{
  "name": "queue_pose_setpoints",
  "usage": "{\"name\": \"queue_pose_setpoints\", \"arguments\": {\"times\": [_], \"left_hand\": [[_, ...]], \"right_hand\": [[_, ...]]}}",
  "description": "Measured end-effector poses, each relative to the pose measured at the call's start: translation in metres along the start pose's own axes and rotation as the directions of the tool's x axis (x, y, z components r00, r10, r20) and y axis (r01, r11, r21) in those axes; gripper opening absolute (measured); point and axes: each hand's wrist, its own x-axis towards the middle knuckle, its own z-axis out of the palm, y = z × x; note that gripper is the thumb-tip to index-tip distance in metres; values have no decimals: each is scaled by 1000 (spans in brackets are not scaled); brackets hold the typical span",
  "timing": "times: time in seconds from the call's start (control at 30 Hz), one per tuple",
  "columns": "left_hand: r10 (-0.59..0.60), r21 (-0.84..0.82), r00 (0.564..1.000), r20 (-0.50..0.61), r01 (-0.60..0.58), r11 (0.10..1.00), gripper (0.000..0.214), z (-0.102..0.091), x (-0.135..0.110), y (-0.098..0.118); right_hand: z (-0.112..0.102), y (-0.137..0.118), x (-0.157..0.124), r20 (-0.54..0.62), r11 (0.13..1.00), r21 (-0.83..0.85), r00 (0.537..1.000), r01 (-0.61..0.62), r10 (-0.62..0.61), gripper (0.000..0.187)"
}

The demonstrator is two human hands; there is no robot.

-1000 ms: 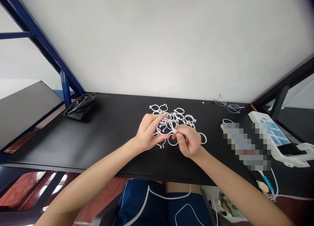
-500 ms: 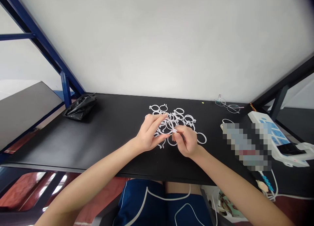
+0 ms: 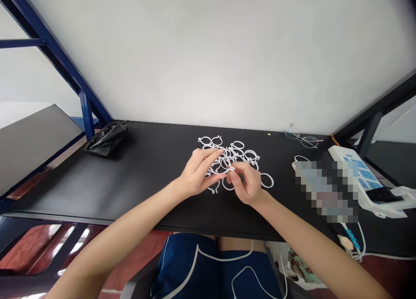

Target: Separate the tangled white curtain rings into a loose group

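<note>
1. White rings (image 3: 238, 153) lie in a loose pile around the middle of our black counter (image 3: 146, 169), between its back and front edges.
2. Our right hand (image 3: 246, 184) pinches one ring (image 3: 221, 173) at its knobbed end, thumb against forefinger, over the pile's front side.
3. Our left hand (image 3: 196, 173) steadies that same ring, thumb and fingers parted across it.
4. Eyeglasses (image 3: 309, 142) rest near the back edge, toward our right corner, with a white power strip (image 3: 341, 154) nearby.
5. A black plastic bag (image 3: 108, 139) slumps at the back left corner.
</note>
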Motion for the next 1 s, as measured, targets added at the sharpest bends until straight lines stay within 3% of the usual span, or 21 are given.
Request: {"name": "queue_pose_setpoints", "arguments": {"times": [1.0], "left_hand": [[-25, -4, 999, -44, 25, 1000, 41, 0, 10, 7]], "right_hand": [[-1, 2, 2, -12, 1000, -29, 1000, -2, 1, 18]]}}
